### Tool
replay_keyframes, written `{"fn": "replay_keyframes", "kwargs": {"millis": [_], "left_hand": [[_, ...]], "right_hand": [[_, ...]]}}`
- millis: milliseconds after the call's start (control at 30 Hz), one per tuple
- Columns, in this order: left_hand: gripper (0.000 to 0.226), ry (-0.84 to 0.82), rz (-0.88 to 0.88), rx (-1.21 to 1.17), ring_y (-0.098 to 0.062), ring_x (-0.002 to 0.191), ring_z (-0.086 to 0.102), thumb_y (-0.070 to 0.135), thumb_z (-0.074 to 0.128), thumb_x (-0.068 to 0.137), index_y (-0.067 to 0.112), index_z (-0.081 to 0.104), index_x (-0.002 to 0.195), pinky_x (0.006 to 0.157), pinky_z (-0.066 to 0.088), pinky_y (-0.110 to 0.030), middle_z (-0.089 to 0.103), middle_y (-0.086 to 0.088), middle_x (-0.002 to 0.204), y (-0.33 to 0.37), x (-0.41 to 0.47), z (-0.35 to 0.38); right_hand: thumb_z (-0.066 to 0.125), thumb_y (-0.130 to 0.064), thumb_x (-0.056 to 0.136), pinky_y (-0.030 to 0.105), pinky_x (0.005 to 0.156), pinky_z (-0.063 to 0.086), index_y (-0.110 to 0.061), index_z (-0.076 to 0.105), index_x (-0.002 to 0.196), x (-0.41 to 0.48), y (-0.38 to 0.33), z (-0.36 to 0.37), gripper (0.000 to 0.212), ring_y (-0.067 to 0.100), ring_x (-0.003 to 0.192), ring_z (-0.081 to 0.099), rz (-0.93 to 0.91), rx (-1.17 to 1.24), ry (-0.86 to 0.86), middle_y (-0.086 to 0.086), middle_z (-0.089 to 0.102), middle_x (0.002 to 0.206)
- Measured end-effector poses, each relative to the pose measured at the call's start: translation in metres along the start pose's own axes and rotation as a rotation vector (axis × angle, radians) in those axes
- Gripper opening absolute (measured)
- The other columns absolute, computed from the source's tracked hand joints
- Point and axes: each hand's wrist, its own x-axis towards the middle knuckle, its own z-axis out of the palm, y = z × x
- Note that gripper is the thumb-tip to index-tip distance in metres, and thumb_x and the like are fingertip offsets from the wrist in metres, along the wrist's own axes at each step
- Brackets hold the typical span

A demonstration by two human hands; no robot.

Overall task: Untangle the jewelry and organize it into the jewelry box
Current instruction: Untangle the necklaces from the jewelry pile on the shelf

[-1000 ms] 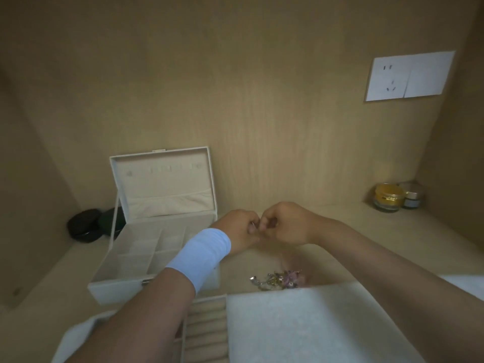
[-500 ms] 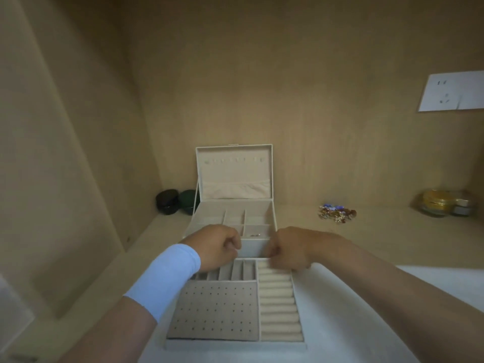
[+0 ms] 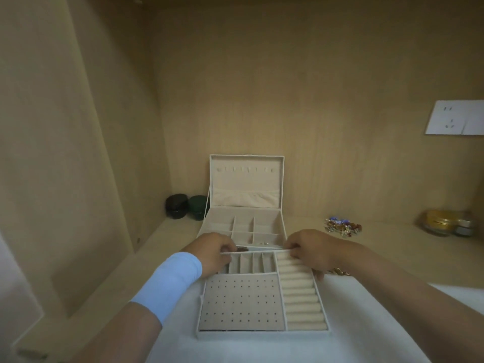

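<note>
A beige jewelry box [image 3: 278, 221] stands open at the back of the shelf, its lid [image 3: 246, 179] upright. A small metal piece [image 3: 264, 242] lies in its front right compartment. In front of it a removable tray [image 3: 241, 305] with a perforated earring panel and ring rolls rests on white cloth. My left hand [image 3: 214, 254] grips the tray's far left corner and my right hand [image 3: 311, 250] grips its far right corner. A tangled pile of colourful jewelry [image 3: 341, 226] lies on the shelf to the right of the box. A gold piece [image 3: 340, 271] shows under my right wrist.
Two dark round jars [image 3: 186, 206] sit left of the box by the side wall. Gold-lidded jars [image 3: 445, 225] stand at the far right. A wall socket [image 3: 455, 117] is on the back panel. White cloth [image 3: 366, 323] covers the near surface.
A second ago both hands pinched something together above the jewelry pile. They have since moved to the tray's far corners, and the view has swung toward the box.
</note>
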Motion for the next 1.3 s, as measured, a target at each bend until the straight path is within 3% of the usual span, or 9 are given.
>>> {"fn": "replay_keyframes", "kwargs": {"millis": [133, 233, 300, 467, 700, 867, 967, 1100, 1300], "left_hand": [[0.036, 0.112, 0.018, -0.075, -0.008, 0.102, 0.062, 0.002, 0.052, 0.09, 0.029, 0.07, 0.106, 0.088, 0.044, -0.017, 0.066, 0.01, 0.108, -0.002, 0.011, -0.015], [0.044, 0.18, -0.019, -0.121, -0.01, 0.107, 0.062, -0.002, 0.045, 0.089, 0.031, 0.071, 0.103, 0.089, 0.043, -0.018, 0.067, 0.01, 0.112, -0.003, 0.025, -0.028], [0.035, 0.221, -0.048, -0.152, -0.012, 0.11, 0.06, 0.009, 0.048, 0.094, 0.034, 0.068, 0.107, 0.09, 0.046, -0.022, 0.064, 0.01, 0.121, -0.004, 0.035, -0.033], [0.037, 0.172, -0.1, -0.13, -0.019, 0.127, 0.051, 0.022, 0.045, 0.1, 0.026, 0.056, 0.135, 0.101, 0.038, -0.025, 0.051, 0.003, 0.143, -0.004, 0.056, -0.038], [0.072, -0.029, -0.099, -0.204, -0.013, 0.136, 0.04, 0.055, 0.067, 0.083, 0.033, 0.04, 0.146, 0.106, 0.031, -0.027, 0.037, 0.011, 0.15, -0.018, 0.07, -0.034], [0.11, -0.181, -0.065, -0.102, -0.013, 0.147, 0.02, 0.068, 0.078, 0.059, 0.043, 0.022, 0.151, 0.12, 0.02, -0.037, 0.008, 0.015, 0.161, -0.021, 0.072, -0.034], [0.117, -0.223, -0.04, -0.036, -0.014, 0.15, 0.008, 0.06, 0.083, 0.06, 0.045, 0.013, 0.152, 0.122, 0.014, -0.039, -0.005, 0.014, 0.163, -0.019, 0.069, -0.037], [0.111, -0.156, -0.045, -0.09, -0.013, 0.149, 0.015, 0.056, 0.085, 0.06, 0.041, 0.024, 0.151, 0.12, 0.017, -0.032, 0.004, 0.014, 0.163, -0.02, 0.064, -0.035], [0.106, -0.06, -0.051, -0.102, -0.013, 0.145, 0.027, 0.062, 0.086, 0.053, 0.037, 0.04, 0.146, 0.119, 0.023, -0.032, 0.018, 0.014, 0.161, -0.022, 0.06, -0.034]], "right_hand": [[0.049, -0.017, 0.1, 0.046, 0.065, 0.061, -0.013, 0.069, 0.098, 0.013, 0.012, -0.017, 0.02, 0.035, 0.078, 0.072, -0.013, 0.102, 0.096, 0.014, 0.069, 0.101], [0.049, -0.012, 0.101, 0.02, 0.056, 0.052, -0.005, 0.068, 0.09, 0.034, 0.014, -0.031, 0.023, 0.016, 0.066, 0.06, 0.009, 0.179, 0.192, 0.006, 0.064, 0.085], [0.049, -0.01, 0.102, 0.017, 0.052, 0.044, -0.002, 0.068, 0.091, 0.045, 0.011, -0.04, 0.023, 0.011, 0.063, 0.053, 0.023, 0.249, 0.245, 0.004, 0.061, 0.081], [0.049, -0.011, 0.103, 0.025, 0.05, 0.045, -0.014, 0.062, 0.076, 0.081, -0.001, -0.043, 0.03, 0.014, 0.06, 0.051, 0.046, 0.361, 0.296, 0.002, 0.054, 0.073], [0.052, -0.006, 0.1, 0.049, 0.082, 0.058, -0.003, 0.069, 0.106, 0.12, -0.003, -0.029, 0.018, 0.031, 0.086, 0.063, 0.09, 0.45, 0.323, 0.012, 0.064, 0.098], [0.059, -0.018, 0.098, 0.029, 0.054, 0.057, -0.009, 0.072, 0.101, 0.124, -0.001, -0.029, 0.016, 0.02, 0.071, 0.063, 0.098, 0.389, 0.432, 0.009, 0.069, 0.099], [0.061, -0.024, 0.097, 0.028, 0.061, 0.056, -0.011, 0.061, 0.13, 0.115, -0.002, -0.028, 0.036, 0.016, 0.08, 0.062, 0.086, 0.373, 0.405, 0.004, 0.061, 0.11], [0.072, -0.035, 0.089, 0.02, 0.095, 0.036, -0.015, 0.038, 0.151, 0.086, -0.005, -0.025, 0.074, 0.02, 0.135, 0.044, 0.034, 0.489, 0.263, 0.005, 0.039, 0.153], [0.088, -0.057, 0.061, 0.028, 0.117, 0.025, -0.032, 0.022, 0.157, 0.057, -0.004, -0.014, 0.118, 0.013, 0.147, 0.024, -0.07, 0.373, 0.012, -0.011, 0.017, 0.162]]}}
